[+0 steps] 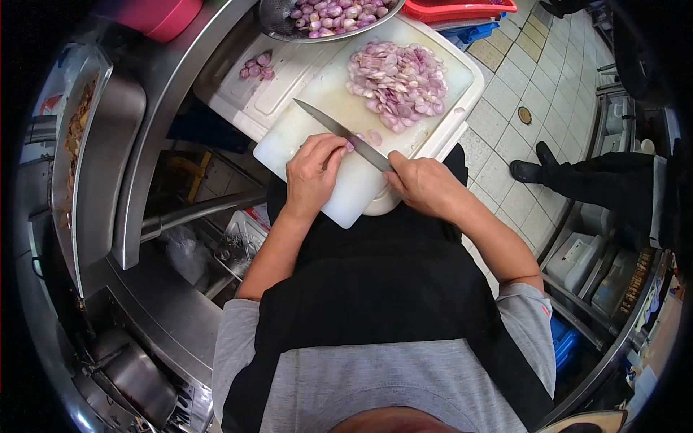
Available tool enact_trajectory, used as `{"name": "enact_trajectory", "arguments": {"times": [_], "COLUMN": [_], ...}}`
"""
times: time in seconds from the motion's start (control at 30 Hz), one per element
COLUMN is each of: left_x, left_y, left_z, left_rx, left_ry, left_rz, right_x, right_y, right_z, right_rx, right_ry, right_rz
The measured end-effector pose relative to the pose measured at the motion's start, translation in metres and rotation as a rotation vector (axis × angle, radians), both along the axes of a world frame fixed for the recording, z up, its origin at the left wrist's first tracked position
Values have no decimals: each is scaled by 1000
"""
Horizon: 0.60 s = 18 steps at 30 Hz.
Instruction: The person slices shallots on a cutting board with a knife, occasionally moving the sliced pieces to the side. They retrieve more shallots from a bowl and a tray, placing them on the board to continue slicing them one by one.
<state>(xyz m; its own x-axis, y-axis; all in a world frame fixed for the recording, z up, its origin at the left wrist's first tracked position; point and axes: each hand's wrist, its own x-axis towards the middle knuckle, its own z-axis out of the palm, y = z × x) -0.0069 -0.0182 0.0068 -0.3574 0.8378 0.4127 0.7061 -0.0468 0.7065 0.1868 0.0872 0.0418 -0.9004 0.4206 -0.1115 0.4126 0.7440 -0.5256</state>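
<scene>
On the white cutting board [317, 137], my left hand [312, 173] presses a small purple shallot [351, 144] down under its fingertips. My right hand [426, 184] grips the handle of a long knife [339, 130], whose blade lies against the shallot and points up-left. A pile of sliced shallots [397, 83] covers the far part of the board. One loose slice [374, 137] lies just beyond the blade.
A metal bowl of peeled shallots [328, 16] stands beyond the board. A few shallot pieces [257, 66] lie on a white lid at left. Red tray [455, 9] at top, steel counter [155, 130] at left, another person's legs and shoe [577, 177] at right on tiled floor.
</scene>
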Motion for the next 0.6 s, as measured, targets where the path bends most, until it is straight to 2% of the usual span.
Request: {"name": "enact_trajectory", "arguments": {"times": [0.23,0.5,0.6], "left_x": [-2,-1,0], "left_y": [-2,0,-1], "left_z": [-5,-5,-2], "left_rx": [-16,-5,-5], "left_ry": [-7,-9,-26], "left_rz": [6,11,17], "right_x": [20,-1,-2], "right_y": [-3,-5,-1], "right_z": [41,4,5], "right_rx": [-68,-49,-64], "right_ry": [-121,-33,-32], "right_rz": [-27,-24,-25]}}
